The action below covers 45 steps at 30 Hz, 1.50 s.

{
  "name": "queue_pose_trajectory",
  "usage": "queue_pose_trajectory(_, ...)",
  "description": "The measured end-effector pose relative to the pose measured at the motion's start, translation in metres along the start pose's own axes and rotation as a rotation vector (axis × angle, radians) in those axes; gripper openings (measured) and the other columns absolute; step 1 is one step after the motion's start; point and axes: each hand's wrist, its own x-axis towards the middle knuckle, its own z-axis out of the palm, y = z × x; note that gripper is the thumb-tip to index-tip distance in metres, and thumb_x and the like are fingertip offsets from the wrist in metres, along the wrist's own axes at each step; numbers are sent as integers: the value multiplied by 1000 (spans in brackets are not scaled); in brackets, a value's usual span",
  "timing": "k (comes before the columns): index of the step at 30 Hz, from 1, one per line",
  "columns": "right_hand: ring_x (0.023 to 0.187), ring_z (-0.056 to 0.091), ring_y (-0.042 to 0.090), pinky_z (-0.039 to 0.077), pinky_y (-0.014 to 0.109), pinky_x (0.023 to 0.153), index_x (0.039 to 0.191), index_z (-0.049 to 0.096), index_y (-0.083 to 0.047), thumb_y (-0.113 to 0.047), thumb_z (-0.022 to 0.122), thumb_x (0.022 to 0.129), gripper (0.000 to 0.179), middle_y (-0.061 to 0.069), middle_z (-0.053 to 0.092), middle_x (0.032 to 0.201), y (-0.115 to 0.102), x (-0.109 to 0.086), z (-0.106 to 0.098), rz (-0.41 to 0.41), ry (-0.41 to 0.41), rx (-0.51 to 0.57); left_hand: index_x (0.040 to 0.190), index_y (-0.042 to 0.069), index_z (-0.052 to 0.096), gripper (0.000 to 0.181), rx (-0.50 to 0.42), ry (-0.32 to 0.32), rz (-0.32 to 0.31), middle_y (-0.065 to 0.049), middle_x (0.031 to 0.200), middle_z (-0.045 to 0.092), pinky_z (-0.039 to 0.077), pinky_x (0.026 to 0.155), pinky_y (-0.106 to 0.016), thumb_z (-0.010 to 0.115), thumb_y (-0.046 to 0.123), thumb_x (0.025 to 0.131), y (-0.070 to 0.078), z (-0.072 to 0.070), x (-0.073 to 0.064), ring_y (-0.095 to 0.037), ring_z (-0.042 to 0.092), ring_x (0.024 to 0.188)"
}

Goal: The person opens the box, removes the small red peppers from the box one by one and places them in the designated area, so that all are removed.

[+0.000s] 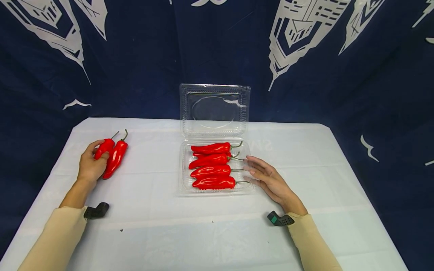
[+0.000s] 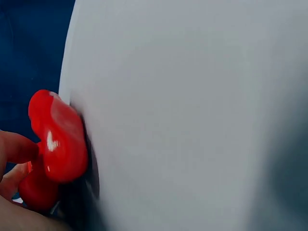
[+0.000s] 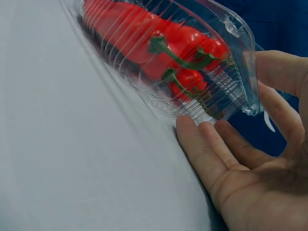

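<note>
At the left of the table, my left hand (image 1: 90, 167) pinches a red chili pepper (image 1: 107, 145) between thumb and fingers. Against its right side lies a second red chili pepper (image 1: 117, 159), its green stem pointing away. In the left wrist view a glossy red pepper (image 2: 65, 149) overlaps another one beside the fingers. A clear plastic box (image 1: 183, 184) stands in the middle, holding several red peppers (image 1: 211, 161) in rows with stems to the right. My right hand (image 1: 271, 184) rests its loosely extended fingertips (image 3: 185, 126) at the box's right wall.
The box's clear hinged lid (image 1: 214, 130) stands up at the back. White cloth (image 1: 152, 233) covers the table, with small dark specks near the front. A dark blue patterned curtain (image 1: 223, 49) hangs behind the far edge.
</note>
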Motion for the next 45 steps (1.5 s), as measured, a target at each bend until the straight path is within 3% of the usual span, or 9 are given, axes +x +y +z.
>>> queue_pose_trajectory(8,139,45,18,50,35,104,156,27,-2,-9,55,102,61,18,19,165,0,0,0,3,-1,-1,158,9,22,56,2,-6,19,-31,149,33,39,109,-61,38,13,104,3,9,-5,-46,37,136)
queue_pose_trajectory(15,137,47,16,50,34,104,156,29,-4,-9,55,102,60,17,19,164,2,-1,-1,7,4,-5,158,9,22,56,22,-22,12,-30,147,34,46,104,-55,39,13,104,6,12,-8,-45,40,133)
queue_pose_trajectory(22,137,47,16,50,34,103,156,28,-2,-9,55,102,60,18,20,164,2,-1,0,4,2,-5,158,11,22,57,42,-26,27,-30,148,34,51,86,-35,41,15,105,4,10,-7,-44,41,130)
queue_pose_trajectory(32,139,46,18,50,34,104,155,28,-1,-9,55,102,60,19,20,164,4,0,-3,-9,-6,-2,159,12,23,57,53,-38,32,-30,150,34,53,93,-44,40,17,106,4,10,-7,-45,42,130)
queue_pose_trajectory(35,138,46,18,50,34,104,155,28,-1,-10,55,102,61,18,20,164,4,-1,-3,-5,-3,-1,159,12,23,57,58,-41,36,-31,150,33,55,83,-33,41,18,106,4,9,-6,-45,42,128)
queue_pose_trajectory(39,138,47,17,50,33,104,155,28,-1,-10,55,102,60,18,20,164,4,0,-3,-8,-8,-4,158,11,24,56,60,-43,45,-32,148,33,46,64,-14,42,18,105,3,9,-5,-42,45,120)
queue_pose_trajectory(45,140,45,19,49,34,105,155,29,-1,-9,54,103,59,20,19,164,5,1,-3,-17,-16,-2,157,9,26,56,57,-40,56,-33,145,35,47,57,-12,43,16,105,3,7,-3,-35,47,109)
